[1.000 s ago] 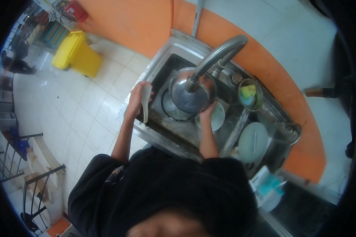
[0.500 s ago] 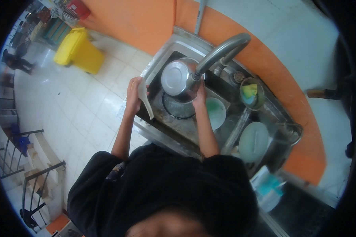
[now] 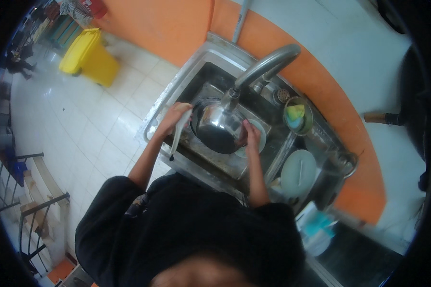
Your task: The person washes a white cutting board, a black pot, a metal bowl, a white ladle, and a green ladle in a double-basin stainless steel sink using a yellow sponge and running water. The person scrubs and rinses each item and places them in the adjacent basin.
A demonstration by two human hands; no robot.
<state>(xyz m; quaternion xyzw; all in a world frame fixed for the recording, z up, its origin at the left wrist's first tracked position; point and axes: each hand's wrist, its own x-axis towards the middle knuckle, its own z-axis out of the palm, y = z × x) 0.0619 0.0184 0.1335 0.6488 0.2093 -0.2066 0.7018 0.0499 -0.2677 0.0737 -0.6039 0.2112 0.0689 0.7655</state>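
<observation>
A shiny metal saucepan is tilted under the tap, inside the left basin of the sink. My left hand is closed round its long pale handle, whose end points toward me. My right hand grips the pan's right side, thumb on the metal. Partly covered by the pan, a whitish plate or bowl with a green tint lies in the basin. A dark round rim shows behind the pan; I cannot tell what it belongs to. The curved tap ends right above the pan.
Right of the basin stands a round container with a yellow-green sponge. A pale green oval dish or lid lies in the right-hand basin. A teal-and-white packet is beside the sink. A yellow bin stands on the floor.
The saucepan has moved down toward me and turned: its round flat base faced up before, and now its shiny side and a dark area show. Both hands moved with it.
</observation>
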